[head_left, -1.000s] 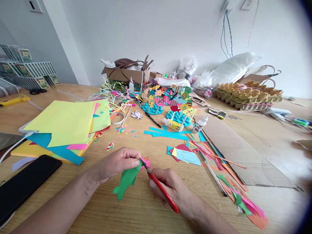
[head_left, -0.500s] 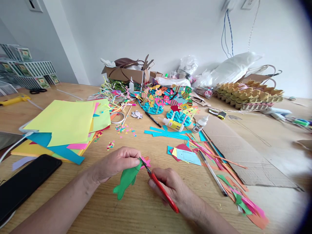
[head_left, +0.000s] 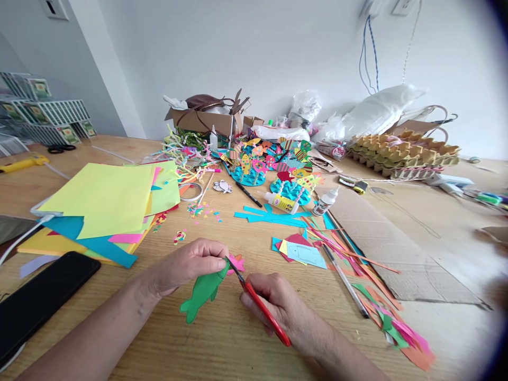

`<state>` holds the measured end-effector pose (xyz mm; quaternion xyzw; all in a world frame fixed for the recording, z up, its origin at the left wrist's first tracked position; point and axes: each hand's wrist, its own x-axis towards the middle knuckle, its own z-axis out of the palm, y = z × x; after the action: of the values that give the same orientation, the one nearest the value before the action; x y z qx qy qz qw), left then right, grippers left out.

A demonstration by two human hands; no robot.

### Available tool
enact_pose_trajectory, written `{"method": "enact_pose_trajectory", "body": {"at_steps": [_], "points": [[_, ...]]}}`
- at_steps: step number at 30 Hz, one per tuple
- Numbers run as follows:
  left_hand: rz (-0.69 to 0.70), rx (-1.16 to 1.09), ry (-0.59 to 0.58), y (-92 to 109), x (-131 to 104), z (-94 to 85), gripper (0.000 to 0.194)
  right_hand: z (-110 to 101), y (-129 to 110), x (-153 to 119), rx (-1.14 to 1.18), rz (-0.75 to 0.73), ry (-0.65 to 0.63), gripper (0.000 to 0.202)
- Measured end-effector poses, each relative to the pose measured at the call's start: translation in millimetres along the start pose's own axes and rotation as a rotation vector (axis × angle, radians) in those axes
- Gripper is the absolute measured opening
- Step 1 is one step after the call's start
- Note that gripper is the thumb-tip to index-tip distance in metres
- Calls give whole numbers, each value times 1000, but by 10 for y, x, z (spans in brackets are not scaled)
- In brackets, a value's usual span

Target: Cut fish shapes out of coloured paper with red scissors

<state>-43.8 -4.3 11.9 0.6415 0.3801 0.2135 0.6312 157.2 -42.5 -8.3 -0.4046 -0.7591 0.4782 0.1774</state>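
Pinched between thumb and fingers of my left hand is a green paper fish, its tail hanging down to the left. My right hand is closed round the red handles of a pair of scissors. The blade tips touch the top end of the green fish beside my left thumb. A pink paper piece shows just behind the blades. To the right, blue, red and yellow paper cutouts lie on the table, the top one with a drawn outline.
Coloured sheets and a black phone lie at left. Glue bottles, paper strips, a pen and flat cardboard are at right. Decorated fish on blue bases and egg trays stand behind.
The green fish's tail has swung slightly to the left. Both hands and the scissors hold nearly the same place.
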Motion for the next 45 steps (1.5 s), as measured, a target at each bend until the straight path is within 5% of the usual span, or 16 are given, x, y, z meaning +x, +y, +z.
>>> {"method": "enact_pose_trajectory", "body": {"at_steps": [45], "points": [[-17, 53, -38, 3, -14, -37, 20, -22, -40, 4, 77, 33, -47, 27]]}}
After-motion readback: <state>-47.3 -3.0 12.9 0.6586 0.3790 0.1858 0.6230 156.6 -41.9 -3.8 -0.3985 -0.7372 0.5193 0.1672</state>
